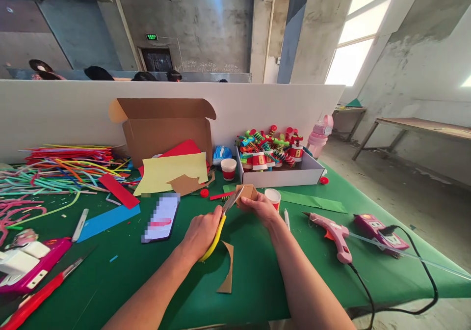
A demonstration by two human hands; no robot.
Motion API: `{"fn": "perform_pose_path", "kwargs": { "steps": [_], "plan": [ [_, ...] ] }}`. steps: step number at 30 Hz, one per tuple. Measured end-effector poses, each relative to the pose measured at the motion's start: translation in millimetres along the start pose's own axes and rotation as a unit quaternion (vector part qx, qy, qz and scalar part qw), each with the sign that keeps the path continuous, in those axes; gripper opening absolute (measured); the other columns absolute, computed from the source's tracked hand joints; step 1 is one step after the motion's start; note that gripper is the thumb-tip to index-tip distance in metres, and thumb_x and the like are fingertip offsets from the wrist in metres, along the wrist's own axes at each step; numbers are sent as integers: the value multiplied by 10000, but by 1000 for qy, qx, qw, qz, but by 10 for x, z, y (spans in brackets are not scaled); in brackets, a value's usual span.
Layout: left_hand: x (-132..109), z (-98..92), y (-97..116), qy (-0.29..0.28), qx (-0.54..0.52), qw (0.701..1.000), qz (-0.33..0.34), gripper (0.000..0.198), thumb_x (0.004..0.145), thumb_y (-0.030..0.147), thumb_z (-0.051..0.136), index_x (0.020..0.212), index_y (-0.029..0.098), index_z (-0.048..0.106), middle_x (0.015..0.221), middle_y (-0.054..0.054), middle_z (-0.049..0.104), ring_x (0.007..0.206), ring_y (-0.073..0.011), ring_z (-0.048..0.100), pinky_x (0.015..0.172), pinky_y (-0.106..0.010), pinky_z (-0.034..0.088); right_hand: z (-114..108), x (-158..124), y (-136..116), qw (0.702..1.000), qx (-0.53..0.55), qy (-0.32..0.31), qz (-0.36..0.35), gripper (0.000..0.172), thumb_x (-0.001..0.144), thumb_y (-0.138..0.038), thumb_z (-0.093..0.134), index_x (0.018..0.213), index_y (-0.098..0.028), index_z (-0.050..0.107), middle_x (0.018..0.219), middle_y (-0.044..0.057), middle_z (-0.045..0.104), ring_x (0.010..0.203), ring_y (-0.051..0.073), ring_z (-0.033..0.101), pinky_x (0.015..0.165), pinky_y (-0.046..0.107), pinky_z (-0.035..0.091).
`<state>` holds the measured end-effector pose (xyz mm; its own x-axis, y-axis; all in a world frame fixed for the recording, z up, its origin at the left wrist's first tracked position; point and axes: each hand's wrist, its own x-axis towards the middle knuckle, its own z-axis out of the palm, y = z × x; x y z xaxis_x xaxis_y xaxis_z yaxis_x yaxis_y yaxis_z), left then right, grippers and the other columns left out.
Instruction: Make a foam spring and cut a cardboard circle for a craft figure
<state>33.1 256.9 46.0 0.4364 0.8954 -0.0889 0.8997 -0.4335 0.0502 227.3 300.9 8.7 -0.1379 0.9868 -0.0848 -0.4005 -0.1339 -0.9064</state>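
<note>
My left hand [202, 234] is closed around the yellow handles of a pair of scissors [213, 241], whose metal blades point up and to the right. Between thumb and fingers, my right hand [262, 207] pinches a small piece of brown cardboard [246, 195]. The blades meet the cardboard's left edge. Below the hands lies a curved cardboard offcut [227, 268] on the green table. Just behind my right hand stands a red and white paper cup [273, 198], partly covered by it. A red paper strip [221, 196] lies left of the blades.
A white box [283, 177] of spring-and-cup figures stands at the back, beside a pink bottle [319, 136]. To the right lie a pink glue gun [333, 234] and its cord. At left are a phone [162, 219], pipe cleaners [69, 168], a power strip [51, 256] and red-handled scissors [40, 295].
</note>
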Motion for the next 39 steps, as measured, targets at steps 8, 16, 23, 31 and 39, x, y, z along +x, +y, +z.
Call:
{"fn": "perform_pose_path", "kwargs": {
  "steps": [8, 16, 23, 31, 39],
  "plan": [
    [49, 70, -114, 36, 14, 999, 5, 222, 953, 168, 316, 1126, 189, 454, 949, -115, 694, 861, -265, 708, 678, -322, 506, 33, 5, 20, 1000, -11, 20, 1, 510, 426, -355, 917, 861, -163, 732, 767, 42, 746, 670, 194, 697, 691, 313, 571],
    [50, 70, -126, 53, 3, 999, 4, 235, 968, 215, 290, 1111, 181, 475, 947, -122, 689, 867, -274, 698, 672, -326, 490, 94, -7, 52, 1000, -19, 11, 17, 514, 452, -350, 911, 896, -164, 729, 805, 44, 752, 701, 200, 706, 681, 302, 561],
    [59, 89, -130, 50, 9, 999, 3, 250, 974, 219, 284, 1142, 183, 465, 939, -121, 701, 839, -276, 705, 658, -320, 490, 117, -23, 50, 1000, -13, 11, 16, 531, 456, -357, 912, 916, -163, 731, 816, 58, 752, 690, 198, 700, 665, 295, 553],
    [34, 45, -73, 33, 17, 999, 4, 230, 958, 176, 296, 1120, 175, 459, 862, -119, 707, 810, -262, 709, 670, -315, 502, 58, -32, 12, 999, -36, -3, 9, 495, 482, -345, 903, 910, -166, 732, 791, 46, 748, 681, 206, 701, 709, 330, 562],
    [33, 45, -80, 26, 8, 1000, 10, 214, 967, 191, 298, 1102, 174, 463, 856, -121, 712, 811, -273, 710, 676, -333, 502, 34, -16, 22, 1000, -28, -7, 11, 500, 460, -283, 911, 917, -172, 740, 781, 39, 746, 681, 204, 700, 715, 342, 577]
  ]
}}
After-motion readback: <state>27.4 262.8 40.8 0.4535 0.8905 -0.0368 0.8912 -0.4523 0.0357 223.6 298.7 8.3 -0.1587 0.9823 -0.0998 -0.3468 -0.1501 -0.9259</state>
